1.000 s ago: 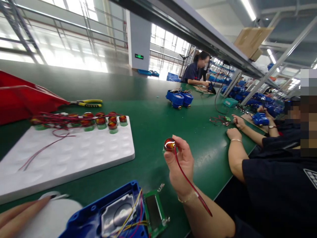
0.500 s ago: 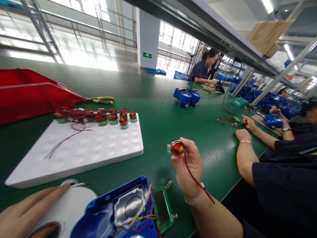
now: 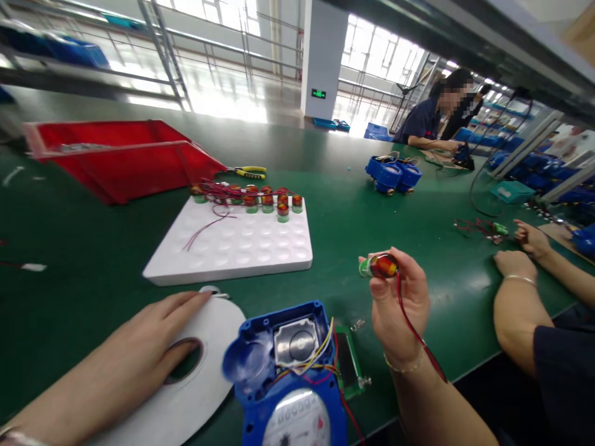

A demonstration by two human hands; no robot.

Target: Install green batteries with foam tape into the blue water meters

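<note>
Bench: green top.
Co-worker's arm: on the bench at right, hand loosely fisted.
Red bin: far left, sloping end facing right.
White foam tray: rows of dimples; banded cells clustered along far side, dark-red leads strewn over them.
White reel: lying flat, near left, hub hole in view.
Blue housing: near edge, right of reel; cavity exposed, metal plate inside.
Left hand: palm down over reel's upper face. Fingers extended forward, side by side, tips at far rim beside a loose tape end; thumb apart, dipping into hub hole. Spread posture; cannot tell whether the tape end is pinched.
Right hand: raised above bench, right of the housing; forearm angled up from lower right, fingers upward and curled. Pinching the held cell between thumb and fingers.
Circuit board: green frame, dark display, just right of housing.
Pliers: yellow-and-black handles, beside bin's right end, beyond tray.
Held cell: in right hand's grip, off the bench; about level, amber-red end toward right, green end leftward.
Cell's lead: red and black, from right end down along the forearm.
</note>
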